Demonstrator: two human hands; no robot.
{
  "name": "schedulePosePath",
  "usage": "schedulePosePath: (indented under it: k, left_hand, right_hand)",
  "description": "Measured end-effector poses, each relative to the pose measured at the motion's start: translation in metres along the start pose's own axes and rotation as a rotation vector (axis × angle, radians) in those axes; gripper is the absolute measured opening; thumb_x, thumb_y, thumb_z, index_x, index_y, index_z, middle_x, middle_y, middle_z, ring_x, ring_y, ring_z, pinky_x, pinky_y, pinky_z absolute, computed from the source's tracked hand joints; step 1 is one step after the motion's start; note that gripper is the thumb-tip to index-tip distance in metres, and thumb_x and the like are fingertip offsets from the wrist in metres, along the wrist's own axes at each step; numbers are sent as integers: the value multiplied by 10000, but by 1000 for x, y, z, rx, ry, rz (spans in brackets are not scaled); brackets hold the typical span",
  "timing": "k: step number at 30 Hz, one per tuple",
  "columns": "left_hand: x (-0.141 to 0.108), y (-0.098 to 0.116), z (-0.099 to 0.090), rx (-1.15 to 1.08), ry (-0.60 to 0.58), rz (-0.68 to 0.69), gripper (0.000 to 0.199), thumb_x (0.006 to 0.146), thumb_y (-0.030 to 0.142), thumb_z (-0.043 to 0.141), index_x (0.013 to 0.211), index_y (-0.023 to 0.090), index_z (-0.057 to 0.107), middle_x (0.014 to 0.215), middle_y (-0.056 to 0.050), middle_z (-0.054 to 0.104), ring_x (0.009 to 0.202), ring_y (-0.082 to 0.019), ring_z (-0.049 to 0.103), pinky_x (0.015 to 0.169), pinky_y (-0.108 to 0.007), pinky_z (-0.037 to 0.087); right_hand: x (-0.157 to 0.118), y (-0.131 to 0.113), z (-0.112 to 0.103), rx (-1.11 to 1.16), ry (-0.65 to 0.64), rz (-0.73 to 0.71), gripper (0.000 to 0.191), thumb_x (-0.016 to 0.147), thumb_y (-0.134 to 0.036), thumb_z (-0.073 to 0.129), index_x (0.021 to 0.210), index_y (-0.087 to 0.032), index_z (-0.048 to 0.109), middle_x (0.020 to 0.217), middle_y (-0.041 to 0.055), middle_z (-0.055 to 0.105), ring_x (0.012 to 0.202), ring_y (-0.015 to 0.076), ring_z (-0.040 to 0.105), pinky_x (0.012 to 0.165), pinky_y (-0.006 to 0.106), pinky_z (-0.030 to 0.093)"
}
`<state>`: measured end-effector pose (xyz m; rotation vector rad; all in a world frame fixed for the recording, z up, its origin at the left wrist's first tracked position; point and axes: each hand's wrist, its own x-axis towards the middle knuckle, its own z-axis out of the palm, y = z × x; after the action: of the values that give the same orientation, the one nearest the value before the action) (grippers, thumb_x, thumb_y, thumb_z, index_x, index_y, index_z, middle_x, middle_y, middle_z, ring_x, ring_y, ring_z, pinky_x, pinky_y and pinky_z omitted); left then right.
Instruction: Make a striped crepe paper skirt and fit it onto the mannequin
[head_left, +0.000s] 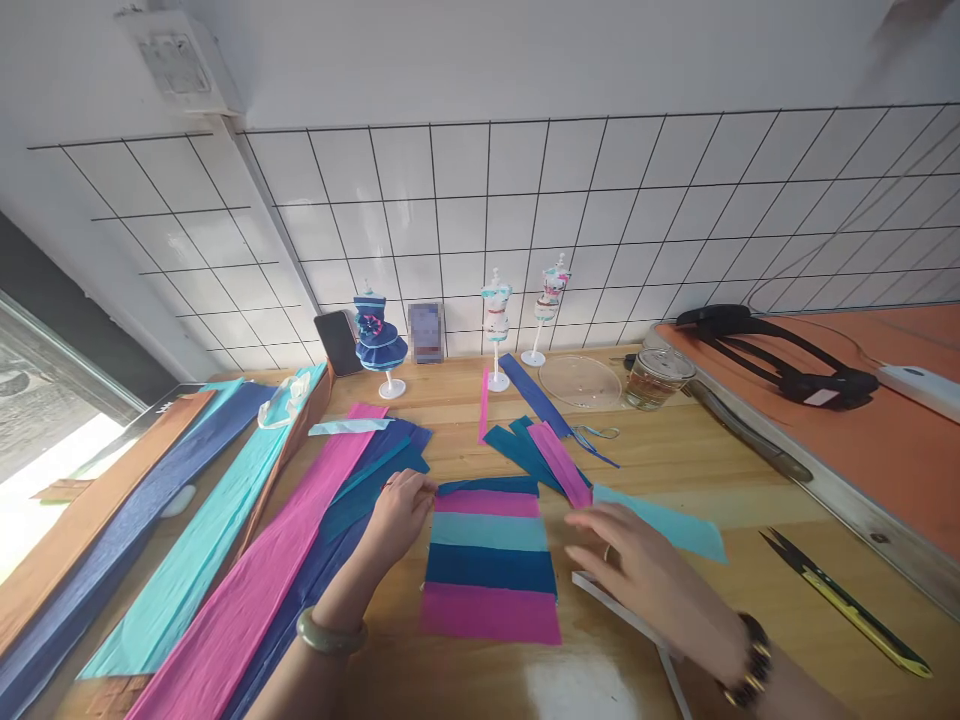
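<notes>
A striped piece of crepe paper [491, 567] in bands of pink, light blue and dark teal lies flat in front of me. My left hand [405, 505] has its fingers drawn together at the top left corner of this piece. Right of the piece, my right hand [628, 560] hovers with fingers apart, holding nothing visible. Beside its fingertips lie a folded pink strip [560, 465], teal strips [517, 455] and a light blue strip [667, 522]. A narrow white strip [600, 592] runs partly beneath that hand.
Long crepe paper sheets [247, 560] cover the left side. Small dress forms [496, 325] stand by the tiled wall, one wearing a blue dress [380, 335]. A glass jar [658, 378], a clear round dish [580, 382] and yellow-handled scissors [844, 600] are on the right.
</notes>
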<state>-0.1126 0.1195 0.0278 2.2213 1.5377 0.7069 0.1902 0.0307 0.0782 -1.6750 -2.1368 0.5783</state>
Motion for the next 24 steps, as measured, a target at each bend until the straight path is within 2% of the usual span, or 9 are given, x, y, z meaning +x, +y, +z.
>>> schedulePosePath:
  k: [2, 4, 7, 9, 12, 15, 20, 22, 24]
  left_hand:
    - [0, 2, -1, -16, 6, 1, 177, 735, 120, 479, 807, 209, 615, 855, -49, 661, 855, -228, 580, 807, -379, 423]
    - [-1, 4, -2, -34, 13, -2, 228, 722, 98, 477, 873, 208, 606, 901, -52, 671, 884, -231, 583, 809, -371, 427]
    - [-2, 5, -1, -65, 18, -6, 393, 708, 64, 464, 1060, 208, 564, 939, -48, 682, 919, -225, 581, 813, -355, 435]
    - [-1, 5, 1, -82, 21, -7, 472, 704, 47, 451, 1141, 208, 525, 906, -39, 683, 896, -213, 585, 822, -353, 432]
    - [-1, 1, 4, -97, 32, -14, 502, 699, 47, 445, 1176, 195, 508, 863, -39, 666, 857, -214, 582, 811, -365, 431]
    - [-1, -2, 5, -115, 36, -6, 509, 692, 52, 455, 1181, 181, 516, 876, -50, 653, 881, -224, 571, 822, -379, 426]
    - [-4, -3, 3, -165, 23, 23, 636, 650, 6, 440, 1252, 208, 478, 1045, -61, 656, 987, -224, 547, 866, -383, 413]
    - [-6, -1, 1, -192, 5, 44, 639, 645, -7, 436, 1240, 217, 499, 1009, -45, 684, 987, -212, 554, 871, -367, 412]
    - [-7, 1, -3, -214, -14, 65, 511, 670, 5, 451, 1108, 217, 607, 906, -34, 709, 932, -202, 578, 853, -347, 422]
  right_hand:
    - [33, -5, 8, -101, 11, -124, 318, 871, -275, 474, 1178, -211, 528, 1180, 98, 576, 1108, 241, 519, 936, 401, 426]
    - [63, -10, 19, -125, -2, -179, 380, 844, -190, 501, 1224, -199, 495, 1217, 91, 555, 1134, 225, 498, 968, 387, 398]
    - [95, -16, 35, -156, -32, -227, 412, 791, -138, 565, 1199, -176, 524, 1138, 93, 597, 1084, 233, 511, 911, 372, 425]
    - [105, -19, 42, -181, -51, -244, 342, 783, -140, 582, 1124, -169, 580, 1028, 88, 636, 1008, 241, 534, 850, 368, 443]
    - [105, -23, 46, -212, -73, -267, 160, 800, -137, 571, 925, -185, 658, 872, 65, 651, 897, 224, 553, 786, 342, 443]
    - [95, -29, 43, -232, -69, -294, 152, 823, -114, 537, 821, -199, 664, 832, 55, 634, 868, 211, 544, 758, 326, 431]
    - [69, -40, 40, -234, -34, -341, 194, 872, -114, 469, 862, -199, 642, 939, 65, 625, 918, 221, 535, 806, 367, 414]
    - [60, -42, 42, -216, -35, -349, 192, 861, -94, 477, 894, -203, 632, 979, 62, 634, 946, 218, 549, 841, 371, 415]
    - [55, -42, 45, -194, -42, -342, 224, 827, -47, 495, 914, -209, 622, 971, 49, 653, 937, 209, 572, 849, 363, 424]
